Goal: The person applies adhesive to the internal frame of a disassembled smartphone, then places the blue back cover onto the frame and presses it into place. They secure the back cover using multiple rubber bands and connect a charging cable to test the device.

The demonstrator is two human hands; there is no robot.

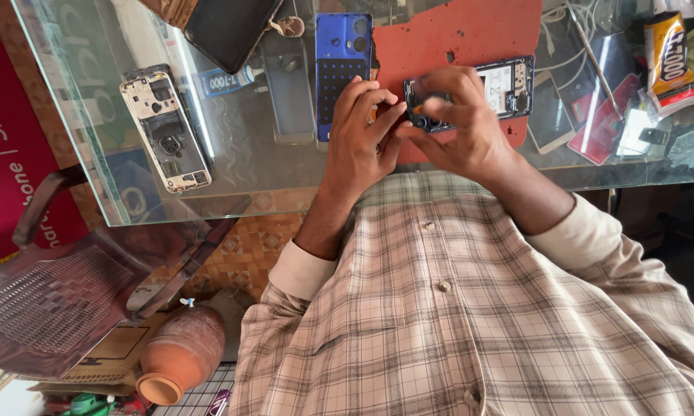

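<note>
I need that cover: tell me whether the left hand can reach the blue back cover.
Probably yes: the blue back cover lies uncovered beside the left hand, which now pinches the opened phone.

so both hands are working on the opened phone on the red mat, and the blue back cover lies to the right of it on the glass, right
Not quite. In the head view the blue back cover lies to the left of the opened phone, not the right. The rest holds: the left hand and the right hand both work on the phone over the red mat on the glass table.
</note>
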